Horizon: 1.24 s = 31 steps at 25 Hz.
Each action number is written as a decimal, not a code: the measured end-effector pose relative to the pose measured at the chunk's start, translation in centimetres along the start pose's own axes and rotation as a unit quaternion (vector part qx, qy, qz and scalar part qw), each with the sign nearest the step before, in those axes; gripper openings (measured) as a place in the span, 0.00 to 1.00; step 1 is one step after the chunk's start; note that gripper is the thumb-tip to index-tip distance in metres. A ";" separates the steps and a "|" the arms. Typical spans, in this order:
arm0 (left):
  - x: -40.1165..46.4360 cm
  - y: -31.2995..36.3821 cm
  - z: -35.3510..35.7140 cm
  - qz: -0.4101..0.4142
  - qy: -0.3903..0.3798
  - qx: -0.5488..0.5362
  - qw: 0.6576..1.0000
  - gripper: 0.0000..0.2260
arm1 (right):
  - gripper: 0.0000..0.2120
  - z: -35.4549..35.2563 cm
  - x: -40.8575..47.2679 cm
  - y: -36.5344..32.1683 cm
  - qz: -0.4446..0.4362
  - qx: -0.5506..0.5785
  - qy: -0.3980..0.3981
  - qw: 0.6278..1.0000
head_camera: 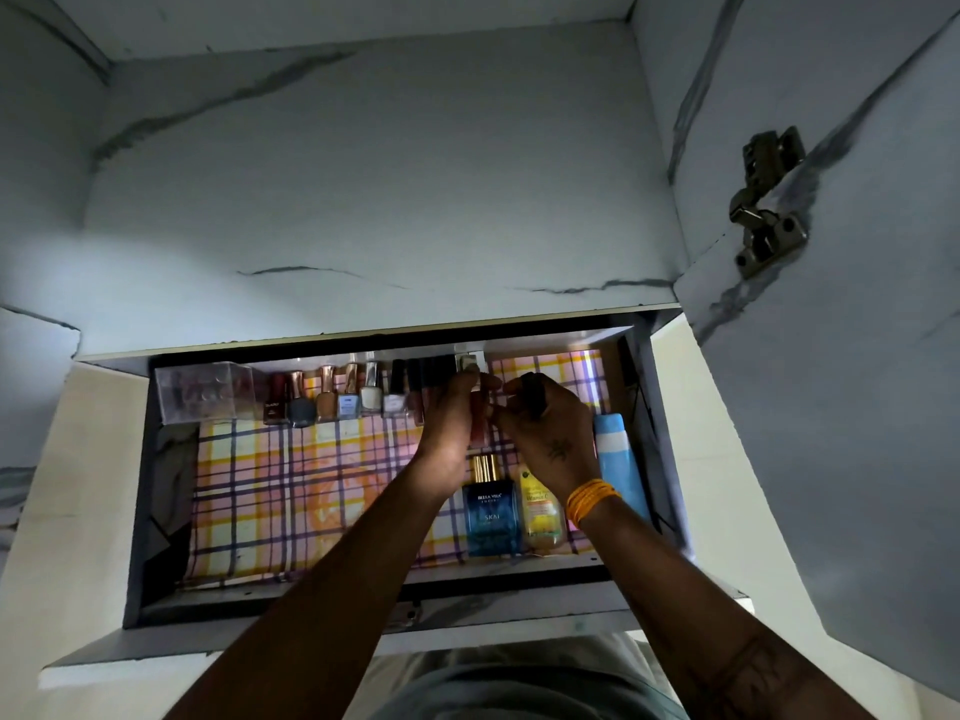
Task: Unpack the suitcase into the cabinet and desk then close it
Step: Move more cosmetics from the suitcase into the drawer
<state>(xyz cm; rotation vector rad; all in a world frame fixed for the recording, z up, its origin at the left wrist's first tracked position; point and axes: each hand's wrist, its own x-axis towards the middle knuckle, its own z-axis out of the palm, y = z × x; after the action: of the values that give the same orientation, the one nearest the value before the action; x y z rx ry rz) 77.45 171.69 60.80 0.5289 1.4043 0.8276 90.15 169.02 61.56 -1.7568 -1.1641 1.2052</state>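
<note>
Holding a slim lip-gloss tube (477, 423) between both hands, my left hand (451, 433) and right hand (545, 428) pinch it above the checked drawer liner (291, 491), beside the nail polish row (337, 400).

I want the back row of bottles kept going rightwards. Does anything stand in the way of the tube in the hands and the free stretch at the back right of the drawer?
Nothing visible does. Both the left hand and right hand hold the tube at the row's right end; the checked liner beyond it lies bare.
</note>
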 end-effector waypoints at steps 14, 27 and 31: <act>0.7 -0.3 1.1 0.047 -0.029 0.037 0.998 0.18 | 0.10 0.4 1.0 -0.3 -0.006 -0.030 -0.001 1.000; 3.4 -2.9 -4.0 0.348 0.019 0.645 0.680 0.20 | 0.15 1.7 5.2 1.3 0.039 -0.309 0.026 0.950; 3.6 -2.9 -4.5 0.356 0.012 0.638 0.683 0.19 | 0.10 2.3 5.2 1.6 0.014 -0.247 0.050 0.968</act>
<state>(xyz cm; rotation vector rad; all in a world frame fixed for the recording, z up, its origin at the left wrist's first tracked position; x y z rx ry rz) 73.51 171.99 55.68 2.2653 1.6575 0.2582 89.27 173.46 57.71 -2.1727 -1.4717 0.8721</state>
